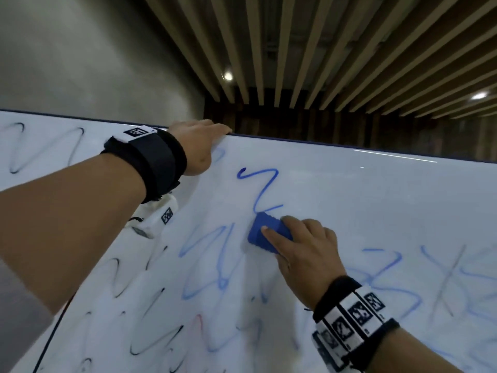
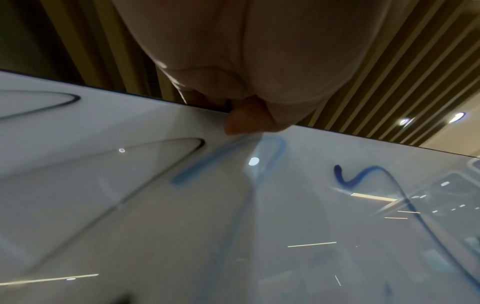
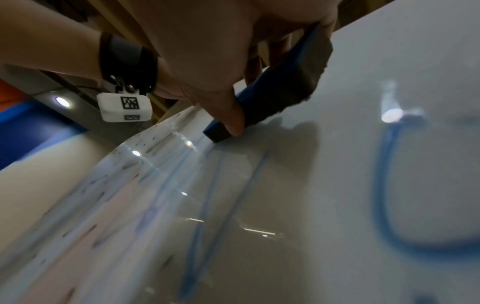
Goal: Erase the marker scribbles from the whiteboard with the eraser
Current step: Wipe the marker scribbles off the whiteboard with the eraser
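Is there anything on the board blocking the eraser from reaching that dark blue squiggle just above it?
Nothing visible does. The eraser, held by the right hand, already sits at the lower end of the dark blue squiggle; only bare whiteboard lies along it. The left hand holds the top edge, off to the side.

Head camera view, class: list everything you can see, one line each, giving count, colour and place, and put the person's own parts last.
Glossy white whiteboard: one, white, fills the lower view.
Dark blue marker squiggle: one, above the eraser, its lower end at the eraser.
Faded blue scribbles: several, pale blue, lower middle and right.
Black marker loops: several, black, left side.
Blue rectangular foam eraser: one, blue, mid-board.
Wooden ceiling slats: many, brown, overhead.
Wristbands: two, black with white tags.
Left hand: grip on the board's top edge.
Right hand: grip on the eraser.
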A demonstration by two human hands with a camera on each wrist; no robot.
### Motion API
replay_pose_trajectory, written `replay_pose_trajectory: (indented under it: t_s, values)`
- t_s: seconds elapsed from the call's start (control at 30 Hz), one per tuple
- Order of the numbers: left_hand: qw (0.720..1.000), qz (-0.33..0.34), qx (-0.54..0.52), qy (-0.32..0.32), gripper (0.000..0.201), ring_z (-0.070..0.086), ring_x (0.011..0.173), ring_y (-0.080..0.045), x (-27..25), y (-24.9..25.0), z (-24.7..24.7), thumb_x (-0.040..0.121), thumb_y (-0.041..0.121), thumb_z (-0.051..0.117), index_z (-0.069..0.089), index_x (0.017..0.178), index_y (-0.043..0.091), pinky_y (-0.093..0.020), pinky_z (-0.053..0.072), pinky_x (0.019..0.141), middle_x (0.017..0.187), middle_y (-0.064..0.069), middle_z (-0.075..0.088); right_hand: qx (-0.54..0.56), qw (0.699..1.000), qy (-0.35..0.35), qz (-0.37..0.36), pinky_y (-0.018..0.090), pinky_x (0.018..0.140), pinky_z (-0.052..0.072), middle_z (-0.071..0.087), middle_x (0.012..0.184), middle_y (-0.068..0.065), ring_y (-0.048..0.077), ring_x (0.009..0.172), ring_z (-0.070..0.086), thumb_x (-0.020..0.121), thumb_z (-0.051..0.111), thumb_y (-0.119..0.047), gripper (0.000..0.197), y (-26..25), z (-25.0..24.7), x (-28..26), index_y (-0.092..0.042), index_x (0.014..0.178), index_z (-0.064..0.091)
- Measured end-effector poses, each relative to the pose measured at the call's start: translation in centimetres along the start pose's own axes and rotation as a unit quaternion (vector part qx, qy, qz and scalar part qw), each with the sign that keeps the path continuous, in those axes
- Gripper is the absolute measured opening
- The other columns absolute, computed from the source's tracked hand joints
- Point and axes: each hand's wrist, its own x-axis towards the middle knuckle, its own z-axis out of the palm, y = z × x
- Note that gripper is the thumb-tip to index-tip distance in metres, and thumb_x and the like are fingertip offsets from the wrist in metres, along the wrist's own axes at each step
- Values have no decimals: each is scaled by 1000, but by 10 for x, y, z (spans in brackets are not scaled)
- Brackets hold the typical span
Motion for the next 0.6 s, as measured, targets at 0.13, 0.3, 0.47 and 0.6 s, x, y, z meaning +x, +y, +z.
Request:
replay_pose_trajectory:
  t_s: [0.13,0.3,0.47,0.6]
  values:
    - [1000,-10,-4,-7,65,51,126,-30,-8,-22,-4,86,10,50,39,146,32,-45,45,104,136,-1,52,-37,997,7,66,46,76,45,61,121,9,38,96,54,67,81,-21,62,35,-22,24,-31,126,63]
    - [1000,2,2,15,66,48,131,-31,-18,-45,0,92,21,58,33,152,31,-40,40,106,143,-4,48,-51,998,3,48,43,71,43,59,119,7,35,90,54,69,75,-24,58,5,-13,4,-32,125,61]
    - [999,11,-2,38,69,45,134,-32,-18,-48,8,91,20,59,31,154,27,-42,37,110,147,-7,47,-63,997,-35,16,44,71,47,61,120,7,37,90,57,70,70,-28,54,27,-18,2,-33,123,62]
    - [999,10,-10,40,70,43,135,-31,-19,-47,9,91,19,58,30,155,26,-41,34,111,148,-7,46,-80,990,17,112,43,69,46,61,115,10,39,86,56,70,63,-29,54,40,-31,16,-30,124,64]
